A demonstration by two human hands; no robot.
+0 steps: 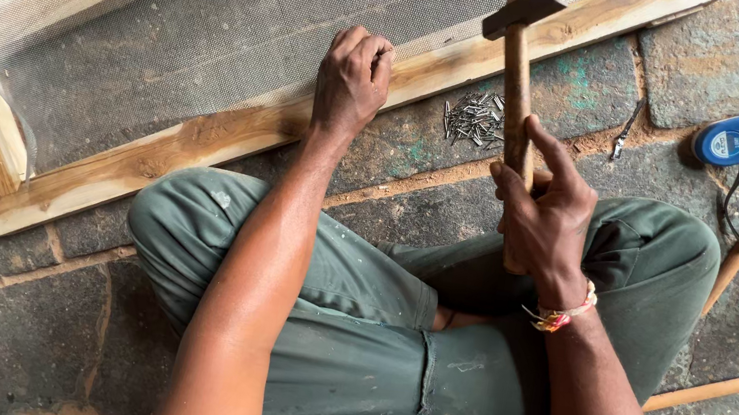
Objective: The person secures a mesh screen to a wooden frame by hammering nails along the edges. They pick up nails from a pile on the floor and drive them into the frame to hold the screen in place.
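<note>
— Hammer (518, 55) first: we see a dark metal head on a smooth wooden shaft, our right hand (543, 218) clamped around it, raised over our green-trousered knees.

— Left hand (352, 80)?

— Fingers pinched together on the rough timber frame (207, 132), at the edge of the fine white mesh (222, 23). Hands are apart.

— Nails (475, 119)?

— Thin grey heap on stone, between frame and hammer. Right lies a blue tape measure (728, 140).

The frame (207, 132) and mesh (223, 14) ran off the top edge. Whatever the left hand (352, 80) pinched was hidden by its fingers. The nails (475, 119) were too small to count.
</note>
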